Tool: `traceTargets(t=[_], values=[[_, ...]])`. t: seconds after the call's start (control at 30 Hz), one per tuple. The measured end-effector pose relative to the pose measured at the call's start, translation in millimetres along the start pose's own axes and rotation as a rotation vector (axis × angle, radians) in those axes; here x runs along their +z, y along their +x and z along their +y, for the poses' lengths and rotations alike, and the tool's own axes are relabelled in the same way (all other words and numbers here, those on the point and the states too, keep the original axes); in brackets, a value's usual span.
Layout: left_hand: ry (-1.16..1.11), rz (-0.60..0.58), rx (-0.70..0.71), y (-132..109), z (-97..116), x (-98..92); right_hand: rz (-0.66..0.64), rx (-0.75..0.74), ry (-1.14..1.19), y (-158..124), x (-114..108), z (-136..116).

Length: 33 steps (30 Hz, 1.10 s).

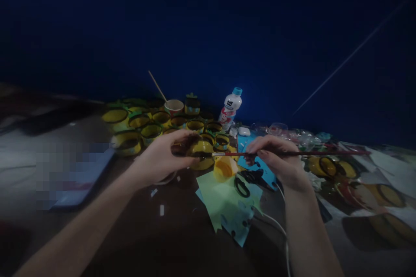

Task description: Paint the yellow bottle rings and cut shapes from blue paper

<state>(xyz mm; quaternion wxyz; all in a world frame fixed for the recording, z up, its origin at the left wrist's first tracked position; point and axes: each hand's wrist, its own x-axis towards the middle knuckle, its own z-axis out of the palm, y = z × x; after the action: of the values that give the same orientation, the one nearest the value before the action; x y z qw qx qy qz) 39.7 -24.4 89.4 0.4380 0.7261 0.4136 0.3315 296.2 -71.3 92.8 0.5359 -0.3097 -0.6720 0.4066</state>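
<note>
My left hand (pixel 164 158) is closed round a yellow ring-shaped piece (pixel 202 154) held above the table. My right hand (pixel 276 160) pinches a long thin paintbrush (pixel 292 153) that lies level, its dark tip touching the yellow ring. A small yellow cup (pixel 225 167) sits just below the brush on a pale green paper sheet (pixel 224 201). Black scissors (pixel 248 180) lie beside it under my right hand.
Several yellow and green rings (pixel 143 127) stand at the back left of the dark table. A paper cup with a stick (pixel 173 106), a white bottle with a blue cap (pixel 230 108) and clear plastic bits (pixel 292 134) stand behind. A printed cloth (pixel 364 190) covers the right side; a white cable (pixel 276 225) runs near my right arm.
</note>
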Motion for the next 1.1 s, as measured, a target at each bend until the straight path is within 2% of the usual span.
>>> traceTargets(t=[0.23,0.5,0.6,0.8,0.97,1.1], values=[[-0.053,-0.015,-0.020,0,3,-2.8,-0.007,0.004,-0.032,-1,-6,-2],[-0.106,-0.002,-0.061,5,-1,-9.7,-0.064,0.146,-0.163,-4,-20,-6],[-0.155,-0.007,-0.097,8,-3,-12.9,-0.039,0.107,-0.135,-6,-23,-6],[-0.300,-0.103,-0.146,12,-7,-12.6,0.160,-0.078,-0.043,-3,-5,-1],[-0.387,-0.160,-0.176,12,-9,-10.2,0.087,-0.046,-0.045,1,12,-1],[-0.403,-0.158,-0.184,12,-8,-9.1,0.057,-0.031,-0.049,2,15,-3]])
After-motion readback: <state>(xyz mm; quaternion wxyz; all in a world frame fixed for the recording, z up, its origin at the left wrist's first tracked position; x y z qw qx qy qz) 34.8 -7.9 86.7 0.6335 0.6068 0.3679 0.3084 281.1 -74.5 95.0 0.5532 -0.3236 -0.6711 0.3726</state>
